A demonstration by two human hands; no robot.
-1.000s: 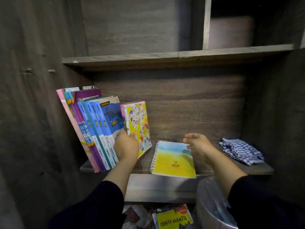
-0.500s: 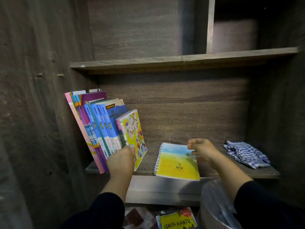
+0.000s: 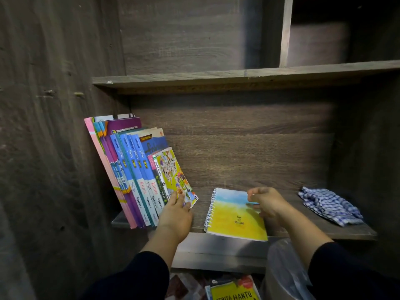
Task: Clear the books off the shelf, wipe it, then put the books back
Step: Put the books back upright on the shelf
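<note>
A row of books [image 3: 129, 169] leans left against the side wall on the wooden shelf [image 3: 200, 215]. The last one, a cartoon-cover book [image 3: 171, 172], stands tilted against the blue ones. My left hand [image 3: 176, 211] presses flat on its lower corner. A spiral notebook [image 3: 234, 215] with a blue and yellow cover lies flat at the shelf's front. My right hand [image 3: 267, 203] pinches its far right corner, fingers curled over the edge. A blue checked cloth [image 3: 329, 205] lies crumpled at the right end of the shelf.
An upper shelf board [image 3: 238, 75] hangs over this one. Wooden walls close both sides. Below the shelf lie a yellow "Cerita Hantu" book [image 3: 232, 293] and a bin lined with clear plastic [image 3: 283, 267].
My left hand has swung the cartoon-cover book from tilted out to lying against the row, and slid down to its lower corner. My right hand stays at the notebook's corner.
</note>
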